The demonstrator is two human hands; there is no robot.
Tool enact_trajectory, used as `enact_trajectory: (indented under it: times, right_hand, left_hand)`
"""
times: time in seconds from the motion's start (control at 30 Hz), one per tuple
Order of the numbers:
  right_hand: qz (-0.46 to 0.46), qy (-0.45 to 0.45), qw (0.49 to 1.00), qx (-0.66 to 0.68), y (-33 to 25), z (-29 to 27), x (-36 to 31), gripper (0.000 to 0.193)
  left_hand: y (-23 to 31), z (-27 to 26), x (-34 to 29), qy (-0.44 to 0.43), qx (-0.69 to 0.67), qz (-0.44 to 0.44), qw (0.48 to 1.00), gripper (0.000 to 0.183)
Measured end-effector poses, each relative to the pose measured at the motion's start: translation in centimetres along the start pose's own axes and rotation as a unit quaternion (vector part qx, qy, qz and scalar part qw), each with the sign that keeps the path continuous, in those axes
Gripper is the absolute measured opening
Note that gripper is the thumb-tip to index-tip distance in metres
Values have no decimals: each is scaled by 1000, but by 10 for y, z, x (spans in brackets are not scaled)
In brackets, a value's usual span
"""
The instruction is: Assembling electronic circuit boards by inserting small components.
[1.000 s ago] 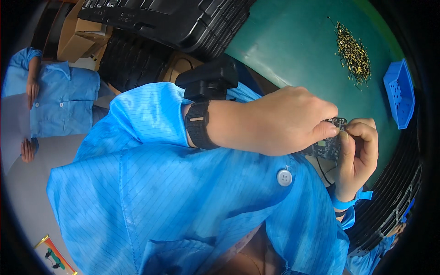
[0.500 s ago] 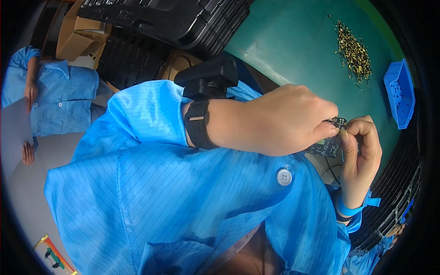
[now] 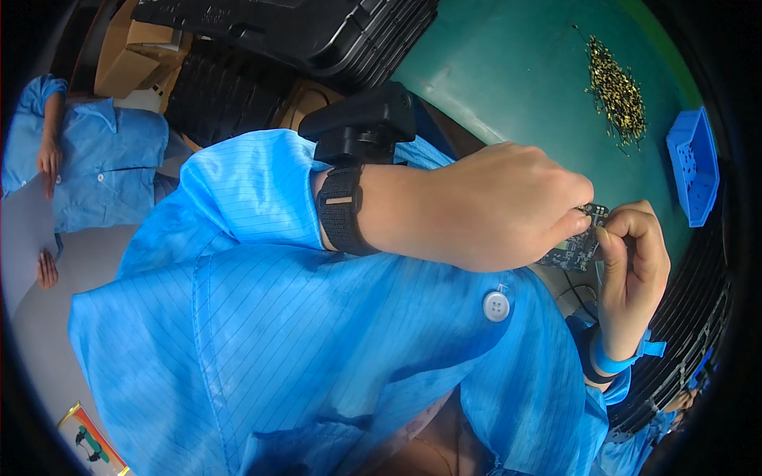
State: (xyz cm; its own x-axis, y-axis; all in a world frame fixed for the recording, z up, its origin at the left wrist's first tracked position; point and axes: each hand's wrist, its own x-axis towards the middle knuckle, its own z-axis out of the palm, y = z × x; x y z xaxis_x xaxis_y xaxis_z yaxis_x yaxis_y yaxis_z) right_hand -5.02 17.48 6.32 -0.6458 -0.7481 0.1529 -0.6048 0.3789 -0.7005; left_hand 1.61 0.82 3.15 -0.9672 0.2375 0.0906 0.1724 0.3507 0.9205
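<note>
- Left hand (image 3: 484, 210): thumb and bent fingers pinching the circuit board.
- Circuit board (image 3: 575, 255): between both hands, by the near edge of the green surface (image 3: 476, 79); joining seems unfinished.
- Brass-coloured pieces (image 3: 617, 95): heaped toward the far right corner, plenty seemingly left.
- Right hand (image 3: 635, 246): thumb and forefinger pressed together at the board; their grip's contents hidden.
- Blue tray (image 3: 694, 166): right edge.

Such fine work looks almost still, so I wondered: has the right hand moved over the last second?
Yes, slightly: judged against the blue tray, the right hand has shifted rightward.
</note>
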Motion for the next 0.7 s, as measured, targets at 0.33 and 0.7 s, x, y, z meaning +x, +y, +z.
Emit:
enact_trajectory:
  times: [0.33,0.7]
  right_hand:
    - [3,7,1000,14,3,2,-4,11]
    - [15,0,992,121,13,7,-8,8]
  left_hand:
    - [1,1,-2,11,12,-3,1000,19]
    - [-3,6,-7,26,36,17,999,19]
